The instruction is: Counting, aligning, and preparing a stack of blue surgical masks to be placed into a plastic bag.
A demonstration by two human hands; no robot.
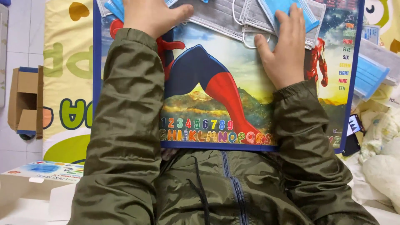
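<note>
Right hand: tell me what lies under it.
The right hand presses flat on overlapping grey face masks and a blue mask, stacked on the picture board. The parts beneath the palm are hidden.

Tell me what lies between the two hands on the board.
In the head view, grey face masks span the gap between left hand and right hand.

A person in an olive jacket [125, 137] leans over a colourful picture board [216, 100] printed with letters and numbers. The left hand [152, 14] presses flat on grey face masks [216, 16] along the board's far edge, near its far left corner. The right hand [285, 50] lies open on a blue mask [287, 8] and the grey ones beneath, toward the far right corner. More blue masks [368, 75] sit just off the board's right edge. A cardboard box [25, 102] stands off to the left, well apart.
</note>
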